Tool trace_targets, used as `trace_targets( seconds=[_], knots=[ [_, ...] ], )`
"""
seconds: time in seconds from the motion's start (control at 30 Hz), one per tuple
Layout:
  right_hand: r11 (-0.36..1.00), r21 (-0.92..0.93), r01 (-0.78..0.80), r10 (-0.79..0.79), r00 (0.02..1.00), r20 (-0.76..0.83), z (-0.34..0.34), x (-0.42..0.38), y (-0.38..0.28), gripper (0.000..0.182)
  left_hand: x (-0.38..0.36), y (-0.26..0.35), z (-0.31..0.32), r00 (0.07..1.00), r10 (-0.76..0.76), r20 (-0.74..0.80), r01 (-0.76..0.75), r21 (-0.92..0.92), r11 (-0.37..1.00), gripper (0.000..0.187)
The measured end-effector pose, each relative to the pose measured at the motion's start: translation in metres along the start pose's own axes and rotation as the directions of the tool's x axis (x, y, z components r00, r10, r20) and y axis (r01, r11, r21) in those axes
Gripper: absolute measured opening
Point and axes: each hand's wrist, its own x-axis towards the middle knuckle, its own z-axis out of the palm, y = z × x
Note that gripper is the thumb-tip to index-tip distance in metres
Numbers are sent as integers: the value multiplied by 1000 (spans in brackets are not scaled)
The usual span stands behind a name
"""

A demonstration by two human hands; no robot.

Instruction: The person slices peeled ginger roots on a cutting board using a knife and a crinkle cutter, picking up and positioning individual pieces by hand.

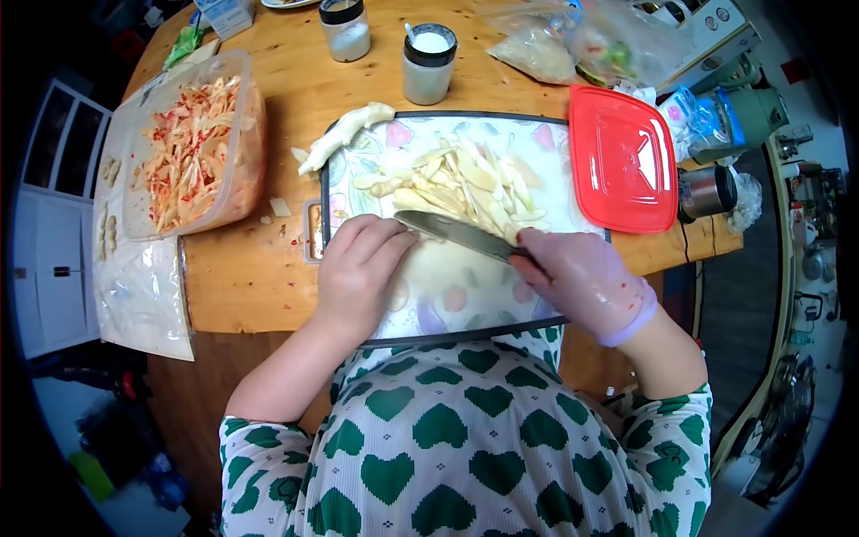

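Observation:
My right hand (586, 282), in a thin clear glove with a purple cuff, grips a kitchen knife (456, 234) by its handle. The blade points left across a floral cutting board (483, 309). Beside the blade's tip, my left hand (358, 268) is bare, its fingers curled down onto the board; whatever lies under them is hidden. Beyond the knife spreads a pile of pale sliced root (470, 183) that looks like ginger. A whole peeled root (344, 136) lies over the board's upper left corner.
At left stands a plastic tub (250, 152) of red-seasoned shreds. A red lid (624, 159) overlaps the board's right edge. Two jars of white grains, an open jar (428, 80) and another jar (347, 40), stand behind. Plastic bags (617, 45) and a dark-lidded container (707, 192) are at right.

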Motion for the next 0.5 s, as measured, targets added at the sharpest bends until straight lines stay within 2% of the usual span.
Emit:
trace_targets(
  seconds=[0.13,0.23,0.33,0.43,0.5],
  knots=[
    [995,102,-2,8,998,-60,-6,-5,14,21,-1,0,-2,1000,-25,-6,25,-31,999,26],
    [985,168,-28,36,998,-48,-11,-7,-2,20,-1,3,-5,1000,-30,6,30,-27,999,26],
    [996,20,92,-89,990,-109,-5,-9,-4,18,0,3,-4,1000,-29,11,29,-26,999,26],
    [996,-34,88,-90,994,-67,-7,-9,-3,17,0,1,-1,1000,-18,2,18,-37,999,26],
    [998,23,53,-53,998,-18,-19,-9,-9,17,1,1,-2,1000,-17,-3,17,-48,999,26]
  ],
)
